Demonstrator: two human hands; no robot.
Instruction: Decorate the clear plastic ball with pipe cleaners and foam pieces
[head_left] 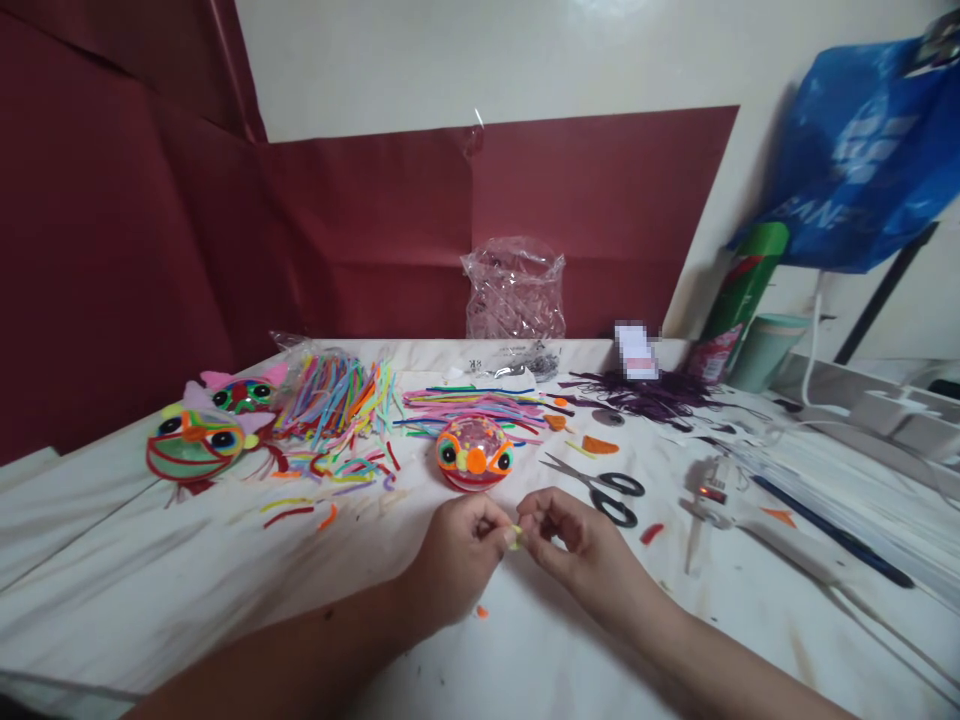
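Note:
My left hand (pixel 459 560) and my right hand (pixel 577 545) meet above the white table (pixel 150 590), fingertips pinched together on a small yellow-green pipe-cleaner piece (pixel 514 537). Just beyond them sits a round red dome craft (pixel 474 452) with two eyes and an orange nose. Black-handled scissors (pixel 600 486) lie to the right of it. Loose coloured pipe-cleaner strips (pixel 337 420) are spread behind and to the left.
Two finished face crafts (pixel 202 435) sit at the left. A glue gun (pixel 709 490) lies at the right, purple strips (pixel 645 395) behind it. A clear plastic bag (pixel 514 290) stands against the maroon backdrop. A blue bag (pixel 855 160) hangs at the far right.

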